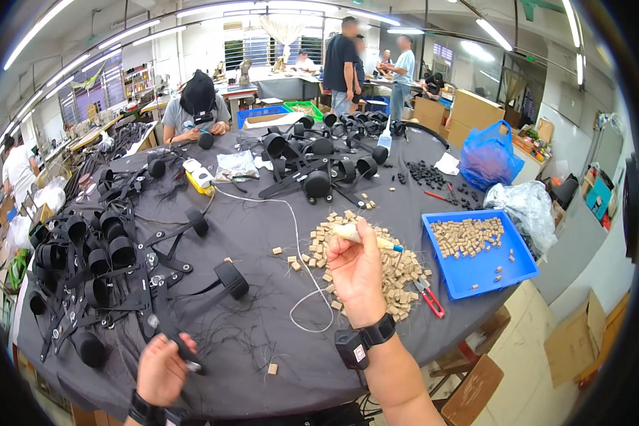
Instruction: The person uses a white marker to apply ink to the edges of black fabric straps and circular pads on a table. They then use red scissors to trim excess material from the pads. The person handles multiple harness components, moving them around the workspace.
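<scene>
black cloth covers the round table, and both hands are over its near edge. left hand low at the front, fingers curled tight round the end of a black strap, a small metal bit showing at the fingertips; the strap runs up and away to a black cup lying on the cloth. right hand raised above the middle, fingers closed on a pale stick tool with a blue tip, held nearly level and pointing right. just beyond and under that hand sits a heap of small tan blocks, a few strays scattered left of it. red pliers lie at the heap's right edge. a blue tray farther right holds more blocks. white cord loops across the cloth between the hands. piles of black strapped cups crowd the left side and the far side, where a seated person works with head down.
</scene>
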Action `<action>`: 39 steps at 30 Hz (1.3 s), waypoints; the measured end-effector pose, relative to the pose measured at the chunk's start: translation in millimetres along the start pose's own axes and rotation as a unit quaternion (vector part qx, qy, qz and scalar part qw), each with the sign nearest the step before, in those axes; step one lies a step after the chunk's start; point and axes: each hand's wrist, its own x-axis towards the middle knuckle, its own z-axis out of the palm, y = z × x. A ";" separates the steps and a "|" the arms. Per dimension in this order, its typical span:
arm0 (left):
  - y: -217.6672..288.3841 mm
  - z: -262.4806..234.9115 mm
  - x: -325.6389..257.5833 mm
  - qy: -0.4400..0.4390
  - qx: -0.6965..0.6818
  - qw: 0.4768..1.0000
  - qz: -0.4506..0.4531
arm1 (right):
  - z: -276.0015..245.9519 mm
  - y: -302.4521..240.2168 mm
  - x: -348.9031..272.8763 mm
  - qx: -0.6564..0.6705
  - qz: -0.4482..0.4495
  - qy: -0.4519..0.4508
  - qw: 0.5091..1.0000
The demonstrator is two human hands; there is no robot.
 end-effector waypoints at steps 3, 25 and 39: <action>-26.3 21.3 -37.5 -0.027 -0.116 0.985 -0.121 | 5.4 7.4 -2.3 -0.001 0.013 0.009 1.000; -13.2 22.2 -60.8 -0.065 0.580 0.788 0.199 | 31.2 21.7 -46.9 -0.315 -0.011 -0.136 0.939; -33.4 85.0 30.5 -0.281 0.666 0.662 0.196 | -23.9 -4.6 -77.0 -0.416 0.228 -0.110 0.873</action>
